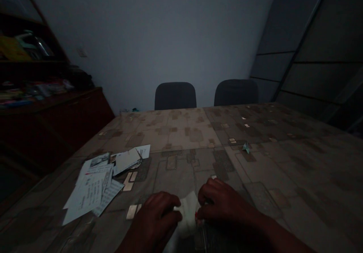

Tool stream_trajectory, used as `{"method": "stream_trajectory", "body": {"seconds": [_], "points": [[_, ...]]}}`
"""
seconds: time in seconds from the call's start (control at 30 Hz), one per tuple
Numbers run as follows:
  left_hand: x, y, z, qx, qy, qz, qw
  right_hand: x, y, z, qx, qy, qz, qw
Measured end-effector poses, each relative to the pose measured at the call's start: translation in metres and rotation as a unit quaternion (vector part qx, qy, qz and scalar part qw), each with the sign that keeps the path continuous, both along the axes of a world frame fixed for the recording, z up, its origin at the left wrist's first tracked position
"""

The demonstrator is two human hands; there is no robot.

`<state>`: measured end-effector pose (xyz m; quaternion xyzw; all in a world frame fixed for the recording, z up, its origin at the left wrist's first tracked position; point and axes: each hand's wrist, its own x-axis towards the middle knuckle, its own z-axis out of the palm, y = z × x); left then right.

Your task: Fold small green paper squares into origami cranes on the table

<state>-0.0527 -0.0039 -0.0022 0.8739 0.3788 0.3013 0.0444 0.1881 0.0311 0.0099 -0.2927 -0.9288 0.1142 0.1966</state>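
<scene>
A small whitish piece of paper (188,213) is held between my two hands, close to the near edge of the view. My left hand (155,217) pinches its left side between thumb and fingers. On the opposite side, my right hand (217,200) grips the paper with curled fingers, and a small red spot shows by the thumb. The paper looks creased and slightly blurred, and its lower part fades into shadow. Both hands are just above the patterned tablecloth (181,169).
Printed sheets (87,192) lie spread on the left of the table, beside a stack of cards or cut papers (127,160). A small folded paper shape (246,148) stands at right. Two dark chairs (175,96) are behind the table, and a cabinet (70,109) is at left.
</scene>
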Motion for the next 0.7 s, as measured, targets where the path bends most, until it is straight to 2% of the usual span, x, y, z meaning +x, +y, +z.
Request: {"method": "stream_trajectory", "body": {"seconds": [0.07, 0.13, 0.43, 0.7], "points": [[-0.0016, -0.0033, -0.0007, 0.018, 0.035, -0.015, 0.999, -0.0001, 0.0006, 0.0001, 0.019, -0.013, 0.027, 0.999], [-0.0014, -0.0056, -0.0002, -0.001, 0.05, -0.011, 0.999, -0.0004, 0.0008, 0.0004, 0.021, -0.024, 0.039, 0.999], [0.0044, -0.0077, -0.0023, 0.001, 0.062, 0.025, 0.998, 0.0016, 0.0026, -0.0062, -0.035, -0.011, 0.041, 0.998], [0.0055, -0.0069, 0.0011, -0.041, 0.042, 0.046, 0.997, 0.0007, 0.007, -0.0061, -0.079, 0.04, 0.013, 0.996]]}}
